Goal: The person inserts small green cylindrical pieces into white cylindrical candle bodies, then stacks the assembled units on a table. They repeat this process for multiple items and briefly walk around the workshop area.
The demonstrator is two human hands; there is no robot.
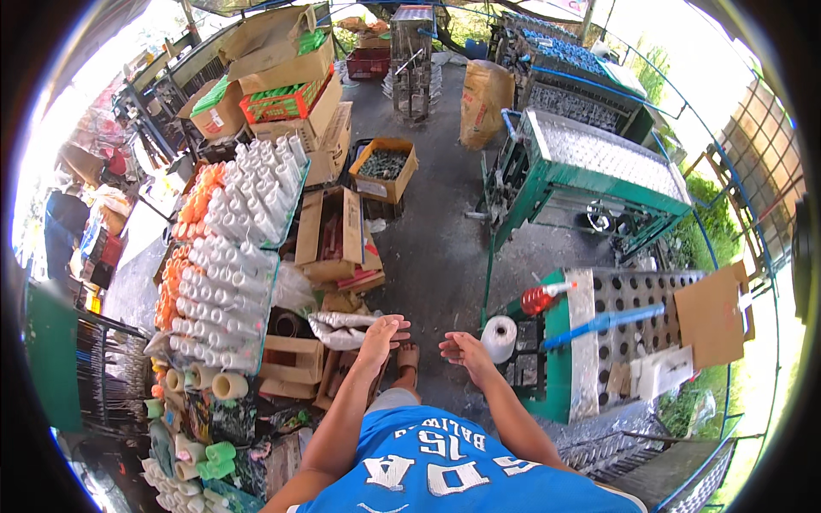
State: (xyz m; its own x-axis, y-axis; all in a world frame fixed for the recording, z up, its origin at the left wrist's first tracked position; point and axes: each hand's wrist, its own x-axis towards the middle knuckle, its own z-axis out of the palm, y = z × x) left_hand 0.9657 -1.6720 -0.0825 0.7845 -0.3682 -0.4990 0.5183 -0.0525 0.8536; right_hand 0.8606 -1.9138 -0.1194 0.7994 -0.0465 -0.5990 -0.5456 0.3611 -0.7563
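Observation:
Both my arms reach forward over the dark floor, and neither hand holds anything. My left hand (382,340), its fingers stretched out, is nearest a crumpled white sack (340,331) by the cardboard boxes. Opposite it, my right hand (463,350) has its fingers extended and slightly bent. Close beside that hand stands a white roll (499,337), which looks like wound film or thread; I cannot tell whether they touch. Just beyond the roll is a red object (537,300) with a pale handle, at the edge of a green-framed table with a holed top (637,295).
Racks of white and orange tubes (227,295) fill the left. Open cardboard boxes (329,227) line the walkway (428,248). A green metal frame machine (599,162) stands right, with a blue bar (603,323) on the nearer table. A brown sack (486,103) is farther ahead.

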